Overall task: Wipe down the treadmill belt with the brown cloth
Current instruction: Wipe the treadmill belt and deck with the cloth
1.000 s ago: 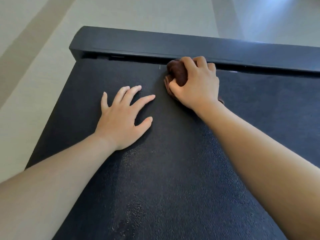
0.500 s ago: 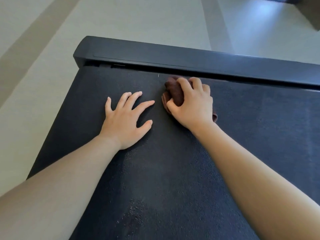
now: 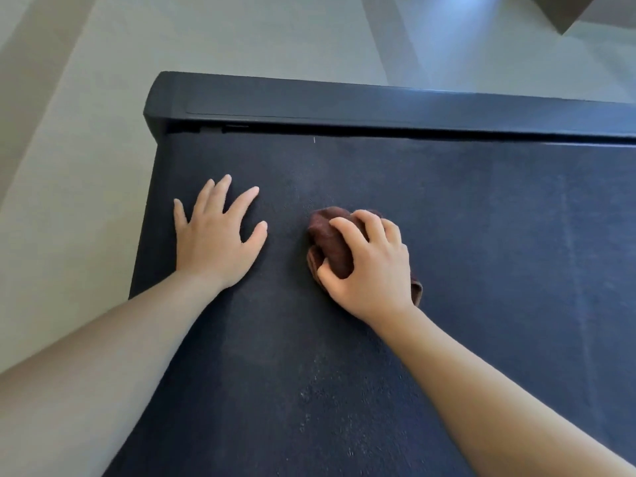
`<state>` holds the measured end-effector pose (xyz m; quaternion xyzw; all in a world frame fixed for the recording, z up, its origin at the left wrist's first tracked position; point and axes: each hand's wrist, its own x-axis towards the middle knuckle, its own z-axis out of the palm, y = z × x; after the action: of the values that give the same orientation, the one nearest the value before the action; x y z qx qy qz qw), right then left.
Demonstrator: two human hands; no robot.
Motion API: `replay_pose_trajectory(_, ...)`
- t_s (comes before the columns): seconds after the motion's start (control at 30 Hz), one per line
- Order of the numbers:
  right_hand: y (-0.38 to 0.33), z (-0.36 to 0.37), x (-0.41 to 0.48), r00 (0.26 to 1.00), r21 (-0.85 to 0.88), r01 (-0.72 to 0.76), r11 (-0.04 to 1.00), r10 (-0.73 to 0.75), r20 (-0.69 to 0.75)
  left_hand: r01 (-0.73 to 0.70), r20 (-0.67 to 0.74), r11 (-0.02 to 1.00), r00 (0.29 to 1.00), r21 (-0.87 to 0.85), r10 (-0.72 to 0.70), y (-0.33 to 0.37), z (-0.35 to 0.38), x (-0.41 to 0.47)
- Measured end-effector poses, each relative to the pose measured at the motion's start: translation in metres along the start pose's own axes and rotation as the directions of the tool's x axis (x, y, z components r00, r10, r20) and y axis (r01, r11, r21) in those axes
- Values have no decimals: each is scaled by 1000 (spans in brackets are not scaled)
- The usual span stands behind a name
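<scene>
The dark textured treadmill belt (image 3: 481, 235) fills most of the view. My right hand (image 3: 373, 270) is closed over the bunched brown cloth (image 3: 330, 242) and presses it onto the belt near the middle. A corner of the cloth shows behind the wrist. My left hand (image 3: 216, 235) lies flat on the belt to the left of the cloth, fingers spread, holding nothing. Pale dusty specks mark the belt nearer to me.
A black end cover (image 3: 344, 101) runs across the far end of the belt, with a dark gap below it. Pale floor (image 3: 69, 201) lies to the left and beyond. A dark object (image 3: 564, 12) sits at the top right corner.
My right hand has dragged the cloth back toward me, away from the end cover. The left hand has stayed flat on the belt.
</scene>
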<state>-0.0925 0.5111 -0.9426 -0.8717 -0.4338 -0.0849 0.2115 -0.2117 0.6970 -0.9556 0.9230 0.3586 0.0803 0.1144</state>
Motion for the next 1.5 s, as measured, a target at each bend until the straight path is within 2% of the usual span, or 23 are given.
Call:
replay_pose_trajectory(0.07,3,5,16,1000,24,-3,1000,3,-6,54,-20,998,998,16,-53,2,3,1)
replay_pose_trajectory(0.4,7,51,144,998,72,-67,995,66,22,50,19,986,998,161,-54,1,8,8)
replay_pose_trajectory(0.57,11,54,159,997,91,-31,995,24,74,60,62,979,995,195,-73,4,4,9)
replay_pose_trajectory(0.8,4,36,111,994,64,30,998,-36,99,45,39,985,998,169,-52,0,6,9)
replay_pose_trajectory(1.0,-18,17,48,989,34,8,999,-13,148,30,15,990,999,136,-33,-1,9,9)
replay_pose_trajectory(1.27,-53,-6,-45,996,33,-24,999,21,91,-66,99,997,993,43,61,-24,-16,-41)
replay_pose_trajectory(1.43,-61,-7,-54,997,62,-42,997,37,73,-33,133,999,991,-3,33,-40,-25,-53)
replay_pose_trajectory(1.5,-63,-4,-47,998,77,-56,995,53,45,42,132,999,991,-35,-37,-37,-23,-47)
